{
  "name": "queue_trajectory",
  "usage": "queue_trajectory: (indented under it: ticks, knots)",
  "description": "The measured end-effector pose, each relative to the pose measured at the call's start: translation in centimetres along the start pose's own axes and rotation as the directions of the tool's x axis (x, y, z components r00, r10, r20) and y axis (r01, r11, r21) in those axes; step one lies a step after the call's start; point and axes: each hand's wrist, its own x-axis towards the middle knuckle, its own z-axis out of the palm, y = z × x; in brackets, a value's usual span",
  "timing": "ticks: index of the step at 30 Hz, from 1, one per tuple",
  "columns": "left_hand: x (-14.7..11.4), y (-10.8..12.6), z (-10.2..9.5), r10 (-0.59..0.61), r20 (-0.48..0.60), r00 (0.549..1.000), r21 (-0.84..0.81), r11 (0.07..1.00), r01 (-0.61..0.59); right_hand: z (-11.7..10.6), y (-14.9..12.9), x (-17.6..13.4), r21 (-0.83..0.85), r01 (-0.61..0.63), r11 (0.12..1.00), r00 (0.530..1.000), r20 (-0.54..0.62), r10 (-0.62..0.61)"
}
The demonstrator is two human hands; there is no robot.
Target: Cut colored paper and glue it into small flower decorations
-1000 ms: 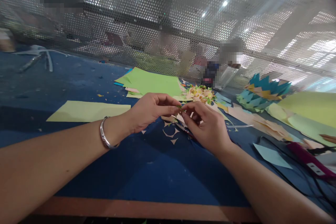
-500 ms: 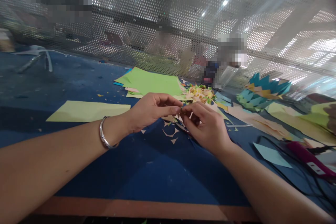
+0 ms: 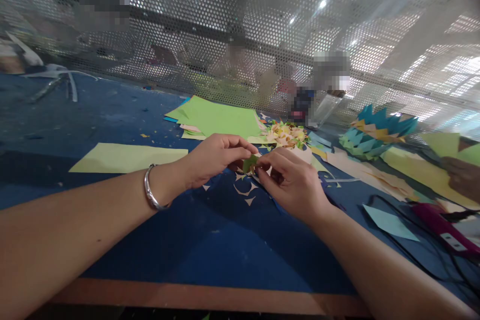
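Over the middle of the table, my left hand (image 3: 213, 162) and my right hand (image 3: 294, 175) meet at the fingertips. Between them is a small green paper piece (image 3: 249, 163), pinched by both thumbs and fingers. Its exact shape is partly covered by the fingers. Beneath the hands lie pale cut-out paper scraps (image 3: 245, 189). Just beyond my right hand is a pile of small cream and green paper flowers (image 3: 288, 134). A silver bangle circles my left wrist.
Behind the hands lies a stack of green sheets (image 3: 221, 115); a pale yellow sheet (image 3: 127, 157) is at left. To the right are a folded paper crown-like ring (image 3: 378, 130), a purple power strip (image 3: 446, 230) with black cables, and another person's hand (image 3: 463, 180) near yellow-green paper.
The green paper piece now shows between my fingertips, where only a tiny bit showed before. My hands have barely moved. At right, the other person's hand and paper have shifted.
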Motion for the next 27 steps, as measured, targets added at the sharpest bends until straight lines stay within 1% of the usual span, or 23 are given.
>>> queue_trajectory:
  ticks: [3, 7, 10, 13, 16, 19, 21, 22, 25, 27]
  knots:
    - [-0.1, -0.1, 0.1, -0.013, -0.029, 0.999, 0.044, 0.999, 0.014, 0.0, 0.0, 0.0, -0.004, -0.004, 1.0, 1.0, 0.004, 0.004]
    - [-0.2, -0.1, 0.3, -0.028, -0.019, 0.999, 0.067, 0.997, 0.03, 0.0, 0.1, 0.0, -0.005, -0.006, 1.0, 1.0, 0.009, 0.006]
    - [-0.2, 0.1, 0.2, -0.017, -0.076, 0.997, 0.034, 0.999, 0.02, 0.0, 0.0, 0.0, 0.0, -0.016, 1.0, 1.0, 0.009, 0.016]
    - [0.0, 0.2, -0.2, 0.002, -0.141, 0.99, 0.037, 0.999, 0.003, -0.2, 0.0, 0.0, -0.015, -0.069, 0.998, 0.997, 0.028, 0.069]
    - [0.2, 0.0, -0.7, 0.042, -0.176, 0.984, 0.095, 0.995, -0.026, -0.8, 0.1, 0.3, -0.066, -0.137, 0.988, 0.988, 0.068, 0.141]
    - [0.5, -0.3, -1.1, 0.063, -0.19, 0.98, 0.11, 0.993, -0.042, -2.1, 0.5, 0.7, -0.138, -0.201, 0.97, 0.964, 0.15, 0.221]
    - [0.7, -0.5, -1.2, 0.075, -0.205, 0.976, 0.093, 0.994, -0.057, -3.5, 0.9, 0.7, -0.189, -0.234, 0.954, 0.945, 0.187, 0.269]
    - [0.7, -0.6, -1.3, 0.083, -0.214, 0.973, 0.088, 0.994, -0.066, -4.4, 1.2, 0.5, -0.23, -0.254, 0.94, 0.928, 0.215, 0.304]
    - [0.9, -0.8, -1.4, 0.122, -0.23, 0.965, 0.078, 0.991, -0.107, -6.8, 2.5, -1.4, -0.319, -0.281, 0.905, 0.895, 0.252, 0.367]
    - [1.0, -0.9, -1.4, 0.149, -0.229, 0.962, 0.07, 0.988, -0.136, -8.0, 3.5, -3.4, -0.376, -0.321, 0.87, 0.872, 0.242, 0.426]
